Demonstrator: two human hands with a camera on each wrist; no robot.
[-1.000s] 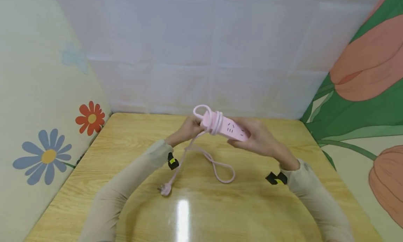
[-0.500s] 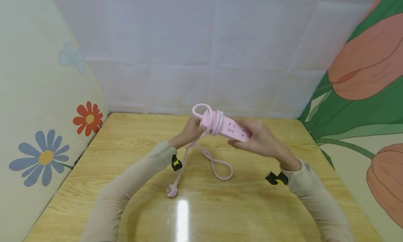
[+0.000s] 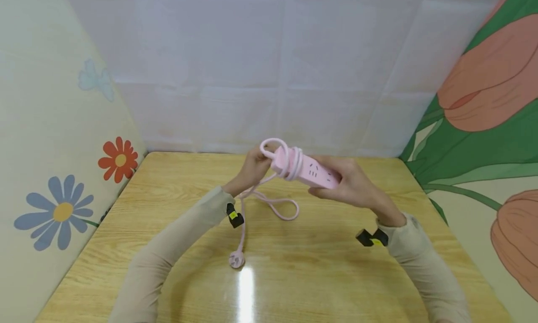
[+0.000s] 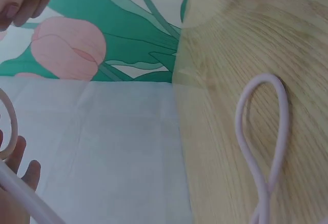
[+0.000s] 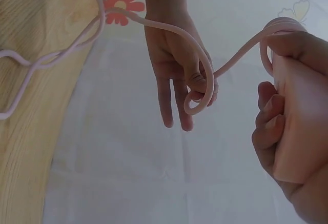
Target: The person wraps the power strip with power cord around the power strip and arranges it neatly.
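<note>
A pink power strip (image 3: 314,172) is held above the table, tilted with its sockets facing me. My right hand (image 3: 350,185) grips its right end, the fingers curled round the body (image 5: 300,121) in the right wrist view. Several turns of pink cord (image 3: 296,164) wrap the strip's left end, and one loop sticks up there. My left hand (image 5: 174,49) pinches the cord between thumb and forefinger, two other fingers pointing away; in the head view the left hand (image 3: 252,168) is partly behind the strip. Slack cord makes a loop (image 4: 283,116) on the table. The plug (image 3: 237,260) lies nearer me.
The wooden table (image 3: 336,267) reaches back to a white sheet (image 3: 210,70). Painted flower panels (image 3: 63,211) stand at both sides. A small black piece with a yellow mark (image 3: 234,215) is on each sleeve cuff.
The plug has slid to the right on the table. The slack loop has drawn back and to the left. The strip and right hand have shifted slightly right, the grip unchanged.
</note>
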